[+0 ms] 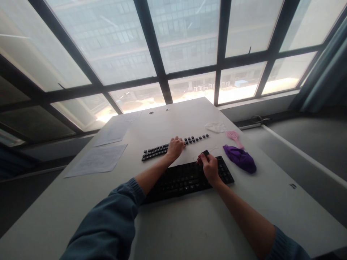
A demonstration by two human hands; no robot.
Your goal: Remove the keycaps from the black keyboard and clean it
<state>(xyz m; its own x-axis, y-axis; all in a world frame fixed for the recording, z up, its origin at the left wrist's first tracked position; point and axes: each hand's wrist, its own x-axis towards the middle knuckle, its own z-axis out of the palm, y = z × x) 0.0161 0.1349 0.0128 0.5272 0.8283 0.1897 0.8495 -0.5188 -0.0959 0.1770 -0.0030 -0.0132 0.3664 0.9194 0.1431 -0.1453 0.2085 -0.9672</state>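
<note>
Blue sleeves [108, 220] come closest, pushed back so that both forearms show bare as they reach over the white table [173, 231]. Under them lies the black keyboard [181, 178], set at a slight slant, its left end partly hidden by the left forearm. Beyond it, keycaps [155, 151] stand in a slanting line: packed in close rows on the left, spaced more loosely on the right. Between these two stretches is the left hand [176, 147], back upward, fingers curled down at the caps; the view is too dim and small to tell whether they grip one. Over the keyboard's right half, the right hand [210, 168] is closed, thumb and fingers pinching a small black piece [205, 152] that juts out at the top.

Just right of the keyboard lies a purple cloth [240, 159], with a pink paddle [232, 135] behind it, round-headed, and some crumpled plastic [216, 127] near that. Papers [96, 160] lie flat on the left. Past the table's far edge rise dark-framed windows [187, 36], with a curtain [322, 72] at the right.
</note>
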